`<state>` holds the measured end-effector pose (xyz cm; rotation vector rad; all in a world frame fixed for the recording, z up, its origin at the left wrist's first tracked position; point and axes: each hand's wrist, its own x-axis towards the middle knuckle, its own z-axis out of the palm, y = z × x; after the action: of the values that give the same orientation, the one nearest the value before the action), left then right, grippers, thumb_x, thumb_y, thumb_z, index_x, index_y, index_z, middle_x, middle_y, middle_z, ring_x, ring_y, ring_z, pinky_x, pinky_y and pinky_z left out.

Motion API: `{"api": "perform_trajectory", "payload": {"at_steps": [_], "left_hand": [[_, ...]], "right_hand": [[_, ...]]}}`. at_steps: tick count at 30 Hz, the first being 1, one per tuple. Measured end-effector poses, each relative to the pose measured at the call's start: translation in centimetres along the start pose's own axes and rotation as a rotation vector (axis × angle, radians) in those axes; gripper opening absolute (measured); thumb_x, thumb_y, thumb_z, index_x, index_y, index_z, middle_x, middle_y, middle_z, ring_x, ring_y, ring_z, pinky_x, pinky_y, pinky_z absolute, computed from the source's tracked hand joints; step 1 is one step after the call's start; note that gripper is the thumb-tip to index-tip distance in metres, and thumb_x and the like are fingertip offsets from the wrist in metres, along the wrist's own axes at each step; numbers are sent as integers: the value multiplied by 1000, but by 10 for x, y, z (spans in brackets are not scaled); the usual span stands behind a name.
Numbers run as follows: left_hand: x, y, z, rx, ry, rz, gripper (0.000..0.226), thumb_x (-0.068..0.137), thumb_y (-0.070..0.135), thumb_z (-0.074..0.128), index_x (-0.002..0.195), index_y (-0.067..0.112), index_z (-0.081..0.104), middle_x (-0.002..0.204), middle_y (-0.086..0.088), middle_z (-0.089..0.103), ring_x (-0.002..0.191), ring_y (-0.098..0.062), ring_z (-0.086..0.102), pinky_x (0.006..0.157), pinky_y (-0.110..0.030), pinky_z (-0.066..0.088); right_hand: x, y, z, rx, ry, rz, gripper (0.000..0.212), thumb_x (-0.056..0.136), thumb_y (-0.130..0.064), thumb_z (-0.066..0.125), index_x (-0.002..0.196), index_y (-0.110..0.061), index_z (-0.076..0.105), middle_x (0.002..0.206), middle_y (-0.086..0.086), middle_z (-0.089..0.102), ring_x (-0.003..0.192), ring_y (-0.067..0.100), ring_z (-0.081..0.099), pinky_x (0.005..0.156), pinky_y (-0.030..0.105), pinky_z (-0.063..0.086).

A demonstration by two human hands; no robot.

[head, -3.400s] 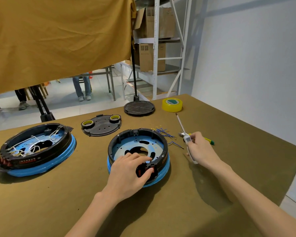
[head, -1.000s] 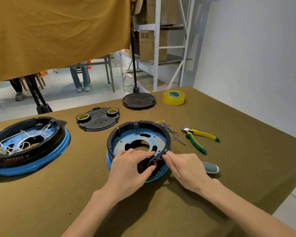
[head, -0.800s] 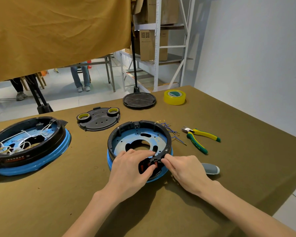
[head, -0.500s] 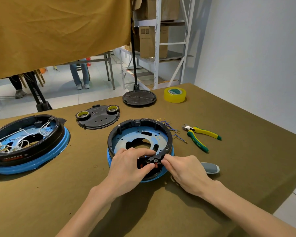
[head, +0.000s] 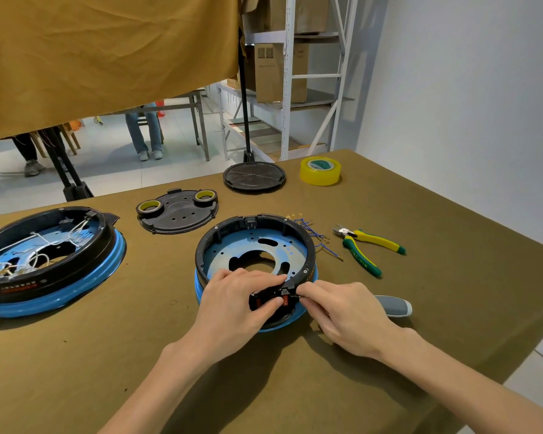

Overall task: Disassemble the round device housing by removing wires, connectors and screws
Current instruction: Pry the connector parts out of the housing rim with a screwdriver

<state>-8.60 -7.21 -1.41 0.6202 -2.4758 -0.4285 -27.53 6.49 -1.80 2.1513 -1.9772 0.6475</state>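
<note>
A round housing (head: 257, 242) with a black ring and blue base sits in the middle of the table. Its blue inner plate is bare of wires. At its near rim sits a black connector block with red parts (head: 271, 298). My left hand (head: 235, 305) pinches that block from the left, thumb and fingers closed on it. From the right, my right hand (head: 342, 311) pinches the same block with its fingertips. Loose blue cut wires (head: 317, 238) lie just behind the housing on the right.
A second round housing (head: 47, 261), full of white wires, stands at the far left. A black cover plate (head: 177, 211), a black disc (head: 254, 176) and yellow tape (head: 320, 170) lie behind. Yellow-green cutters (head: 369, 250) and a grey screwdriver handle (head: 392, 306) lie to the right.
My right hand has put down the screwdriver and come to the housing's near rim. Both hands now pinch the connector block, which has risen slightly over the last second.
</note>
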Motion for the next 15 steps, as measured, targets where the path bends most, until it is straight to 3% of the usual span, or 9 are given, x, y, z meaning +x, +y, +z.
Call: {"api": "perform_trajectory", "payload": {"at_steps": [4,7,12,15], "left_hand": [[-1,0,1,6,20,25,37,92,48,66,128,40,68,116,22,74,98,10,54,87,-19,36],[-1,0,3,13,33,36,41,93,54,55,129,40,67,116,22,74,98,12,53,86,-20,37],[-2,0,5,43,47,53,42,97,56,47,130,39,66,116,23,73,97,12,53,79,-18,37],[-3,0,5,62,48,69,39,98,53,51,132,39,65,117,22,73,95,6,59,74,-14,32]], "right_hand": [[3,0,-5,1,2,-21,27,107,-38,40,109,-25,63,89,-12,68,69,6,59,58,23,48],[5,1,-9,-29,-29,-21,28,105,-41,39,105,-24,61,80,-12,66,62,6,55,55,15,36],[11,4,-13,-116,-179,-1,31,106,-49,31,107,-26,52,81,-9,61,66,10,56,60,25,47],[16,4,-17,-164,-235,-8,29,108,-48,31,106,-26,49,78,-10,54,64,10,53,55,20,38]]}}
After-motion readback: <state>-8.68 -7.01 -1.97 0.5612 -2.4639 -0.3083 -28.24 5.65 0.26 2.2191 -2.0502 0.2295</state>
